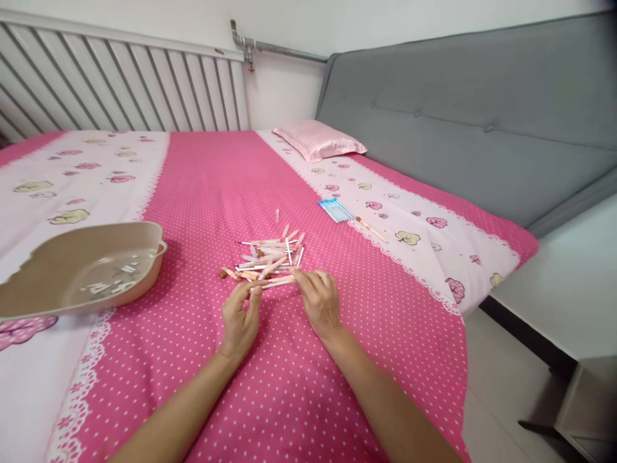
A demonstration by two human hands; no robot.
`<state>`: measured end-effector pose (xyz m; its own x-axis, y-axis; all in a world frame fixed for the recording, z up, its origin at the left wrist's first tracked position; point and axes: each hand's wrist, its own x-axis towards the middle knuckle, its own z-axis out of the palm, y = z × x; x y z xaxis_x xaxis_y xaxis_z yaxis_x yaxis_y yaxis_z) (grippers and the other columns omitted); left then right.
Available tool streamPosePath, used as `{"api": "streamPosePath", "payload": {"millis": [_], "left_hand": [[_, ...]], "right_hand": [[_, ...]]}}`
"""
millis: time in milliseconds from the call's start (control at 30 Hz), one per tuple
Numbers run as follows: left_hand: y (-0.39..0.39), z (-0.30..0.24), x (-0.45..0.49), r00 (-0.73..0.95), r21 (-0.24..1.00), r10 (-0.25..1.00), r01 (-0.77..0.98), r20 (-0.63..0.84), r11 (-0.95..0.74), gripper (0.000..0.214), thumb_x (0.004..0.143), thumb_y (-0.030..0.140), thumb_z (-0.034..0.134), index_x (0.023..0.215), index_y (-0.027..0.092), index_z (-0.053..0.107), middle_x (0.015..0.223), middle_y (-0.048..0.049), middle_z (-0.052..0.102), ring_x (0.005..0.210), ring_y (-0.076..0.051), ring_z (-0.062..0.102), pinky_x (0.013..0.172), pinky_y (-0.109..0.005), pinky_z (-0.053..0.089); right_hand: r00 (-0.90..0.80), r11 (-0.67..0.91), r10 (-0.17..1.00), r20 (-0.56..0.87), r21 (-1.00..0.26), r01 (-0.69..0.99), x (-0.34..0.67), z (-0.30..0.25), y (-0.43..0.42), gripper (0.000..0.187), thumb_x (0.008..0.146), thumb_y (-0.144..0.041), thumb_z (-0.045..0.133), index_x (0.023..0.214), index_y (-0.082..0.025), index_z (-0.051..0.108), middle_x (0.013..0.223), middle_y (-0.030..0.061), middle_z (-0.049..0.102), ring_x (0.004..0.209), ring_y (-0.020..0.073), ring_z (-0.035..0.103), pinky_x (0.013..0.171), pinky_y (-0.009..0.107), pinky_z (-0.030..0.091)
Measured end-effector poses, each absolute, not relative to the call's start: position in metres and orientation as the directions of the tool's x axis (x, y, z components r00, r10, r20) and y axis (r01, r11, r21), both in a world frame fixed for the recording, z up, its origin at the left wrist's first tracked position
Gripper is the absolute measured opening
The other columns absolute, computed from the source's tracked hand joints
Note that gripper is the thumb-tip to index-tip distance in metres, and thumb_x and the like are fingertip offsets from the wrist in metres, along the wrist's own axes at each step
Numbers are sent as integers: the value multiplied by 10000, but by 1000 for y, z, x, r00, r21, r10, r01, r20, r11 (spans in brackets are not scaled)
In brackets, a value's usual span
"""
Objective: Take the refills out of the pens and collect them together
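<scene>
My left hand [241, 316] and my right hand [319, 299] meet over the near edge of a loose pile on the pink bed. Between them they pinch a slim pink-and-white makeup brush [278, 281], one hand at each end. Its tip is hidden by the fingers. Just beyond lies the pile of makeup brushes [270, 257], with thin pale handles and some brown bristle heads, mixed with pale pink tube-like pieces. One pink piece [277, 215] lies apart behind the pile. To the right, several blue slim sticks [336, 210] lie in a neat row beside a single brown-tipped brush [371, 229].
On the left stands a beige basin [161, 247] with small white and grey pieces inside. A pink pillow [321, 139] lies by the grey headboard [463, 109]. A white radiator [120, 83] and a pipe [284, 51] run along the wall. The bed's edge drops off at right.
</scene>
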<state>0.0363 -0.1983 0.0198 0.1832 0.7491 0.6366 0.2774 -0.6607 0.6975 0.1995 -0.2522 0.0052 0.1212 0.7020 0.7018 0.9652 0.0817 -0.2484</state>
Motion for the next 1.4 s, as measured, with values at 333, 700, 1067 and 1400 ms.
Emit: {"api": "streamPosePath", "payload": {"millis": [333,700,1067,1400], "left_hand": [[-201,11,48,514,764,766,288,386,-578,373,926,340,358,1040,152,658,695,-48,659,750,-191,634,724,-325,503],[-201,12,49,646,804,738,324,197,-499,394,913,350,385,1211,159,557,998,-87,675,854,-204,608,786,-319,452],[-202,11,49,646,775,728,331,230,-539,371,876,318,459,1190,149,563,926,-71,678,743,-177,589,697,-287,442],[-194,12,45,500,742,801,386,330,-548,340,808,246,511,1121,159,610,828,-46,669,624,-131,560,589,-241,437]], "right_hand": [[-26,219,786,618,-239,946,204,21,-277,108,891,-222,520,856,-176,611,787,26,663,806,179,528,739,305,357],[80,172,822,564,-379,909,208,8,-280,110,889,-221,516,916,-180,614,843,34,681,804,188,530,744,317,373],[100,179,796,597,-390,903,205,14,-287,155,904,-234,488,960,-186,624,871,37,681,838,190,528,770,323,380],[166,139,816,554,-467,873,203,15,-285,204,919,-298,463,946,-187,632,866,38,679,801,185,540,747,324,392]]}}
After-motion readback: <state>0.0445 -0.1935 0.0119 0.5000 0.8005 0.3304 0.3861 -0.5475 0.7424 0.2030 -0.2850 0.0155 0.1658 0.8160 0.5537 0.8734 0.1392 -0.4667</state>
